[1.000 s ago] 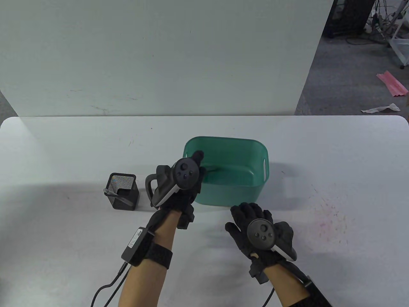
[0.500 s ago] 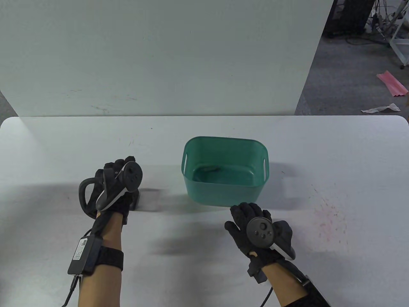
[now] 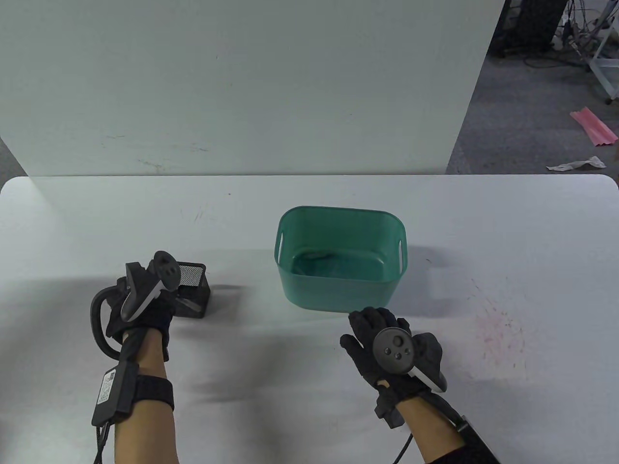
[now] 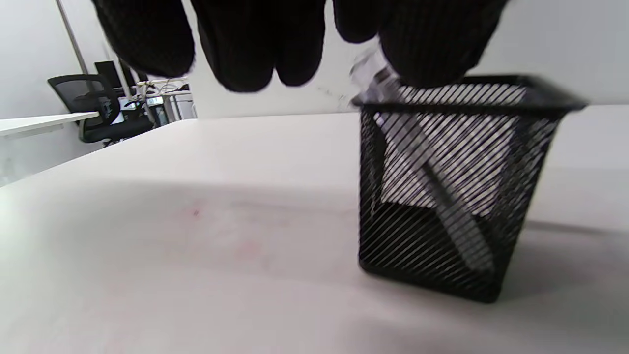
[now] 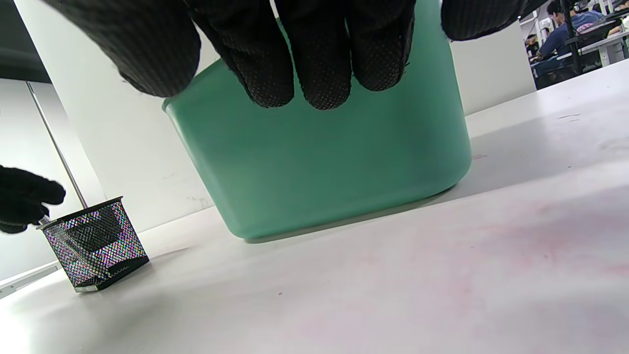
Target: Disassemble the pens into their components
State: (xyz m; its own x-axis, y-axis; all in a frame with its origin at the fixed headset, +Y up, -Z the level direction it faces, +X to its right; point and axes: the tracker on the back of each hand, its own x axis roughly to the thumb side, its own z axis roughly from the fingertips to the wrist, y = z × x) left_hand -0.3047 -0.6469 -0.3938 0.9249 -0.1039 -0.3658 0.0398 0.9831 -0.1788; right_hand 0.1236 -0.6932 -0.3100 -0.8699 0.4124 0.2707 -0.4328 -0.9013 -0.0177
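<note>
Table view shows your left hand (image 3: 145,299) at the black wire-mesh pen holder (image 3: 192,290), placed to draw out the clear-barrelled pen (image 4: 427,182) leaning inside it. Whether your fingers (image 4: 432,44) already pinch its top, you cannot tell from the blur. Your right hand (image 3: 387,348) rests flat and relaxed, holding nothing, just before the green plastic bin (image 3: 338,258), well apart from the pen.

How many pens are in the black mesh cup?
1 that I can see. A clear pen leans slantwise inside the black mesh cup, its top poking out at the left hand. Another could hide behind the hand or mesh.
</note>
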